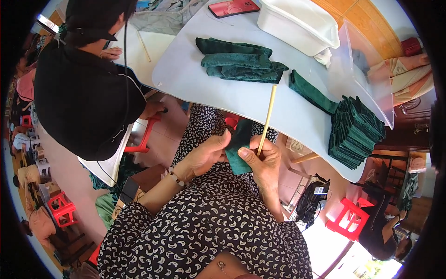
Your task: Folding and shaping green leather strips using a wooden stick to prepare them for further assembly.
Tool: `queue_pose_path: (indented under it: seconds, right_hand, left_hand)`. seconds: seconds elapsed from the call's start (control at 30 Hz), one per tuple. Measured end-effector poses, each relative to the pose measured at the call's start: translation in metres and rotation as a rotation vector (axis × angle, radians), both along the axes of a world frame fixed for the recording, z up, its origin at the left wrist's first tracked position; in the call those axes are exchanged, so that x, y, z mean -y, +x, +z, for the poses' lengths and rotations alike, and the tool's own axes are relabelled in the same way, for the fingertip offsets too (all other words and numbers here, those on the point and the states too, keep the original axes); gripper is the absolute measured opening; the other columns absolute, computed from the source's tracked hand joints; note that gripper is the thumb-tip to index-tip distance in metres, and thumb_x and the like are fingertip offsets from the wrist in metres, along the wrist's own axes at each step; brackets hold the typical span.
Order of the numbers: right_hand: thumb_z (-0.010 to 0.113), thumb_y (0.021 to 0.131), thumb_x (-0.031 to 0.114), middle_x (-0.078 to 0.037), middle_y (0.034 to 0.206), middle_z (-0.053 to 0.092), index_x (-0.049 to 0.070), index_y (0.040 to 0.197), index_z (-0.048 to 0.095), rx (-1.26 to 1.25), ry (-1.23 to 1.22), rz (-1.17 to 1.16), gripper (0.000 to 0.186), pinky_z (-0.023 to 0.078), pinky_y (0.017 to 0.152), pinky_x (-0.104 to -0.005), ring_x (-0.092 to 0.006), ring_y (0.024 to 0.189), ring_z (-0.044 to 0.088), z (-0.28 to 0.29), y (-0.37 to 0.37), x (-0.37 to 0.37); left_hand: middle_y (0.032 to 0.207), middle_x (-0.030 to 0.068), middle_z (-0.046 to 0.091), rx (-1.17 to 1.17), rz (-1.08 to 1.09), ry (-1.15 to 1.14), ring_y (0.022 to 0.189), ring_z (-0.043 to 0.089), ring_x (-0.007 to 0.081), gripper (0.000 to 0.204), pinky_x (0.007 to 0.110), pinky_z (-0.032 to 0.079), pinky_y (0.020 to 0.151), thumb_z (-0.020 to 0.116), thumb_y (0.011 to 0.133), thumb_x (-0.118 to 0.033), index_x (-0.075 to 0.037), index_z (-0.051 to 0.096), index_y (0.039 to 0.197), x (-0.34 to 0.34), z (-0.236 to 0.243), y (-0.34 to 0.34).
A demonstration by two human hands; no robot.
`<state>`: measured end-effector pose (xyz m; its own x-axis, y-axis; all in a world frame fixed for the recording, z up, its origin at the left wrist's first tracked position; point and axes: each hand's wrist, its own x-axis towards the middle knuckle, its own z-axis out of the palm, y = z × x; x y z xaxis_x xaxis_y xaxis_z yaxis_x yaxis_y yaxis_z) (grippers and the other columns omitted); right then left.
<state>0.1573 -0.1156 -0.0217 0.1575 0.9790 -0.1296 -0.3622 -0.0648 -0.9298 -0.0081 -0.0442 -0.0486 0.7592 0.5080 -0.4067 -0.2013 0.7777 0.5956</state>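
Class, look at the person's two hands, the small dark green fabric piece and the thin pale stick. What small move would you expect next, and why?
Probably pushing the thin pale wooden stick further into the small dark green fabric piece. The right hand pinches the stick's lower end against the fabric, while the left hand holds the fabric's other edge.

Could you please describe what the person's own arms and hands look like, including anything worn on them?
Both hands are bare, with no gloves. The left hand has a beaded bracelet at the wrist, with dark and pale beads. The right hand shows no jewellery. Both forearms are uncovered; the black sleeves with small white crescent shapes end near the elbows. No cables run along either arm.
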Motion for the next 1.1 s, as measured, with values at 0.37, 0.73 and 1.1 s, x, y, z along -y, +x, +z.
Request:
queue_pose_path:
  seconds: [0.37, 0.73, 1.1]
  right_hand:
    - [0.075, 0.084, 0.009, 0.006, 0.068, 0.054, -0.002, 0.088, 0.066, 0.244, -0.059, -0.038, 0.015, 0.025, 0.047, -0.0176, 0.0008, 0.056, 0.036, 0.002, -0.002, -0.001]
    - [0.077, 0.08, 0.004, 0.006, 0.065, 0.053, 0.0, 0.083, 0.064, 0.077, -0.012, -0.022, 0.013, 0.023, 0.048, -0.0184, 0.0001, 0.054, 0.034, 0.012, -0.005, -0.008]
    - [0.073, 0.085, 0.007, 0.005, 0.07, 0.058, 0.002, 0.086, 0.063, 0.025, -0.073, -0.007, 0.011, 0.035, 0.054, -0.0149, -0.001, 0.059, 0.046, 0.0, -0.002, -0.006]
  left_hand:
    - [0.092, 0.0003, 0.068, 0.043, 0.346, 0.201, 0.085, 0.061, 0.0069, 0.022, 0.022, 0.048, 0.077, 0.066, 0.092, -0.018, -0.005, 0.065, 0.11, -0.002, 0.017, 0.011]
    - [0.095, 0.0038, 0.068, 0.011, 0.399, 0.401, 0.084, 0.067, 0.0136, 0.029, 0.027, 0.054, 0.078, 0.07, 0.088, -0.012, -0.003, 0.06, 0.113, -0.001, 0.018, 0.012]
    - [0.106, 0.0111, 0.068, -0.079, 0.406, 0.491, 0.093, 0.067, 0.0172, 0.037, 0.032, 0.054, 0.086, 0.06, 0.095, -0.015, 0.0, 0.052, 0.128, 0.002, 0.034, 0.016]
